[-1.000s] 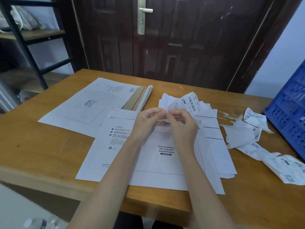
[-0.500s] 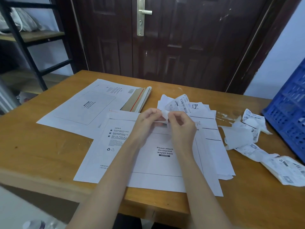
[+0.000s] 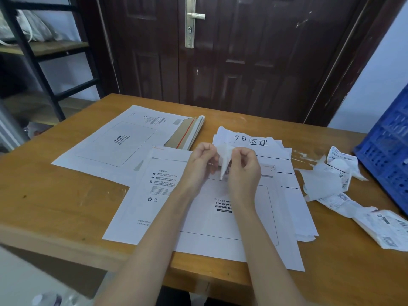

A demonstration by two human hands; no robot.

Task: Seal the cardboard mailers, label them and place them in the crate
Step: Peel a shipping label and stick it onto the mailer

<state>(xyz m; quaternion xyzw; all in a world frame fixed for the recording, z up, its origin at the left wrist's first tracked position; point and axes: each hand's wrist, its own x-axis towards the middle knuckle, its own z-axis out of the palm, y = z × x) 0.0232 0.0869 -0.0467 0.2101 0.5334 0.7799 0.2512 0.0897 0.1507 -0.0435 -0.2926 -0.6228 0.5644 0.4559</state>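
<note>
Head view: left hand [image 3: 199, 164] and right hand [image 3: 244, 171] pinching thin white label [image 3: 225, 160], peeling backing, above flat mailer [image 3: 198, 217] on surface [image 3: 55, 199]. Flimsy, sticky, easily creased; best held by edges. Blue crate [image 3: 384, 155] far right.

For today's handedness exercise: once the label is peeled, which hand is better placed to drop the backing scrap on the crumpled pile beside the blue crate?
Right hand: it is nearer the crumpled white backing scraps.

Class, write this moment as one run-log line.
step: peeling label | both hands: left hand, right hand pinch label | mailer: unlabelled | crate: right
</note>
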